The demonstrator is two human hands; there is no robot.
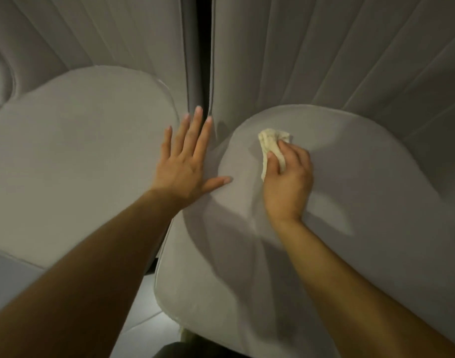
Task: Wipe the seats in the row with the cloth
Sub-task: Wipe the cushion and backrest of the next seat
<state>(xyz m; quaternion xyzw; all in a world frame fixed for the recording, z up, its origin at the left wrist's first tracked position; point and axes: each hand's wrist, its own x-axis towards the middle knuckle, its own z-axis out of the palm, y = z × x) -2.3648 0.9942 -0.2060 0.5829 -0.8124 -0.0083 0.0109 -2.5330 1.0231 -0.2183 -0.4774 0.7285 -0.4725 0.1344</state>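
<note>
Two bare forearms [87, 275] reach from the lower edge over a pair of grey seats.
The left hand [187, 161] lies flat, fingers spread wide, on the inner edge of the left seat cushion [66, 156], its thumb touching the right seat cushion [350, 202]. The right hand [285, 182] curls round a crumpled cream cloth [271, 143], pressing it onto the right seat cushion near its rear left corner. Ribbed backrests [324, 60] rise behind, with a dark gap [205, 60] between them.

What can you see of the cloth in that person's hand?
The cloth is a small cream rag, soft-looking and crumpled into a wad. The right hand grips it, fingers curled over its near part, its far end sticking out. It rests on the grey cushion of the right-hand seat, towards the backrest.
</note>
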